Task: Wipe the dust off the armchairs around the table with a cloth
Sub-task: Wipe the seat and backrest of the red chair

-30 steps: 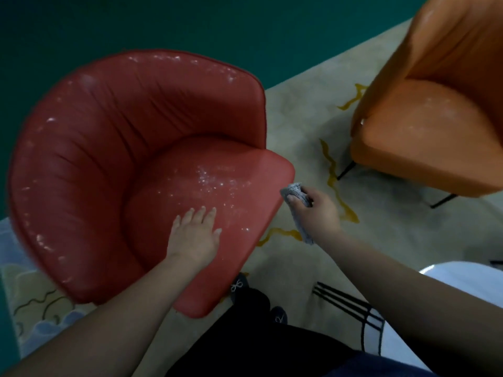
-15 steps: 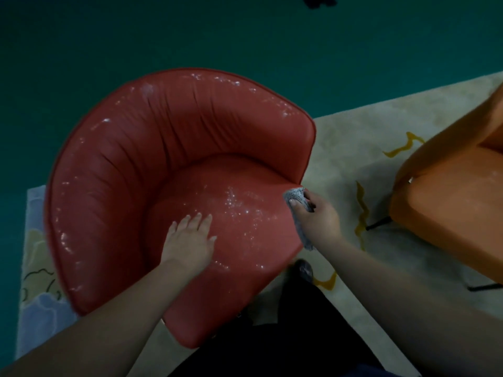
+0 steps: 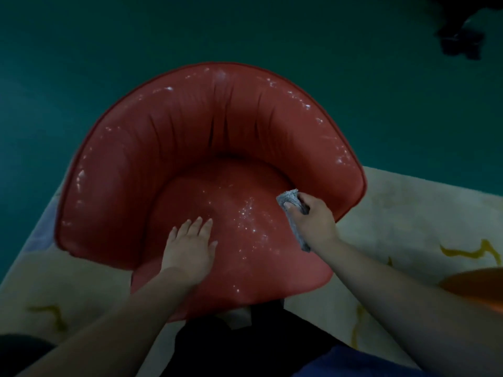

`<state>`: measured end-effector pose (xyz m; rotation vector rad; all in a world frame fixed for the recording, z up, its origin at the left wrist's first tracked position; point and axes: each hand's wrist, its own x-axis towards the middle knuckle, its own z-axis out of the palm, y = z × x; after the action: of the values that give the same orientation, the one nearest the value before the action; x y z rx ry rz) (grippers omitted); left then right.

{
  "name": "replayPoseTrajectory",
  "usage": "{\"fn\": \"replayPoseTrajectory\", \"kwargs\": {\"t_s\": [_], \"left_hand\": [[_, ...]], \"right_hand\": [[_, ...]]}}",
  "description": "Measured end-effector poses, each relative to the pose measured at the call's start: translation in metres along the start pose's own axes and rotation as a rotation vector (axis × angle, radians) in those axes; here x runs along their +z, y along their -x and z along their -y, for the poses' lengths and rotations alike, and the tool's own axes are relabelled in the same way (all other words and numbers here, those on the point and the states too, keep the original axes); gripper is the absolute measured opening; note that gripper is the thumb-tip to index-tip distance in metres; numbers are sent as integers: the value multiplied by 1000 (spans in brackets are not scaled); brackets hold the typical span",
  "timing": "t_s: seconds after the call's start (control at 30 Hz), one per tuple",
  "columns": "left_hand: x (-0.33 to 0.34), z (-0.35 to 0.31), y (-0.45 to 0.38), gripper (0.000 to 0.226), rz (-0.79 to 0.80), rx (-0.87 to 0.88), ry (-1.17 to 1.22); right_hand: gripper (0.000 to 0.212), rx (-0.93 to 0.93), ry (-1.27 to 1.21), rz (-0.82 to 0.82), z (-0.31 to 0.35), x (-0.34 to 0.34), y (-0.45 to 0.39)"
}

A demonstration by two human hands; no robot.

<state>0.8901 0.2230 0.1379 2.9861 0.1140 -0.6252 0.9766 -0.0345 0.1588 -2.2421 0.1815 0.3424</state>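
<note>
Left hand: we rest it flat, fingers straight, on the smooth seat.
Right hand: we grip a crumpled grey cloth, bunched above our fingers, its tail hanging below.
Red armchair: curved, creased leather back, white dust specks between our hands.
Rug: pale, yellow squiggles.
Floor: dark green.

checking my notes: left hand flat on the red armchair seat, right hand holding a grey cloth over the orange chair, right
Not quite. The right hand holds the grey cloth over the red armchair seat, near its right side, not the orange chair. The head view shows it. The left hand does lie flat on the red seat.
</note>
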Motion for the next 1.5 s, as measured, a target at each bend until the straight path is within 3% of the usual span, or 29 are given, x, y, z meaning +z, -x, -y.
{"fn": "replayPoseTrajectory", "kwargs": {"t_s": [0.3, 0.53, 0.9, 1.2, 1.33, 1.5], "left_hand": [[24, 0, 35, 57, -24, -215, 142], [56, 35, 48, 59, -18, -311, 223], [163, 80, -7, 60, -48, -450, 276], [257, 120, -70, 58, -138, -561, 334], [294, 136, -84, 59, -156, -605, 347], [310, 138, -83, 58, -247, -601, 402]], "right_hand": [[35, -117, 118, 190, 16, 26, -22], [41, -150, 184, 219, 22, 74, -22], [47, -289, 220, 319, -42, 201, -64], [46, -626, 246, 391, -69, 346, -122], [50, -806, 325, 332, -69, 404, -139], [45, -993, 395, 289, -85, 422, -130]]}}
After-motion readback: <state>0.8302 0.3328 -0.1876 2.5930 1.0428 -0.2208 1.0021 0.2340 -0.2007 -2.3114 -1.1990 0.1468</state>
